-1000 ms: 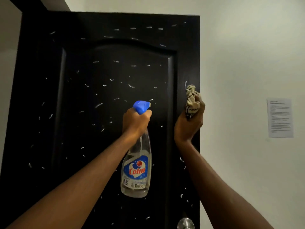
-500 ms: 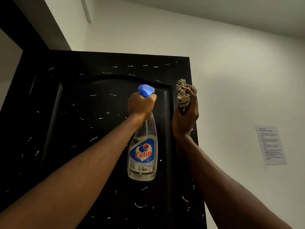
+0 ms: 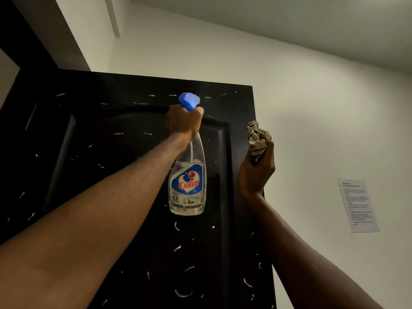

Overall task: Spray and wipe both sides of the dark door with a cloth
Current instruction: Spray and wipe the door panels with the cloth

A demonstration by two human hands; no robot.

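Left hand (image 3: 185,124) is raised in front of the dark door (image 3: 89,141), its fingers curled tight in a fist around the neck of the spray bottle (image 3: 188,181). The bottle hangs roughly upright below the fist, clear-walled, with a blue label reading "Colin" and a pale liquid in its lower part. Its blue trigger head (image 3: 189,101) stands out above the knuckles, level with the door's top rail; whether a finger is pressing the trigger cannot be told. The right hand (image 3: 256,175) is held up at the door's right edge, back of the hand toward the camera, fingers closed around a bunched cloth (image 3: 256,139). The cloth is beige with dark wavy stripes and sticks up above the fingers, just beside the door's edge; whether it touches the wood cannot be told. The door fills the left and middle of the view, seen from below, with an arched raised panel and many small white flecks (image 3: 177,226) scattered across its surface. To the right is a pale wall (image 3: 312,130) with a printed paper sheet (image 3: 359,205) stuck to it, well apart from the door. Above runs the ceiling (image 3: 289,18).
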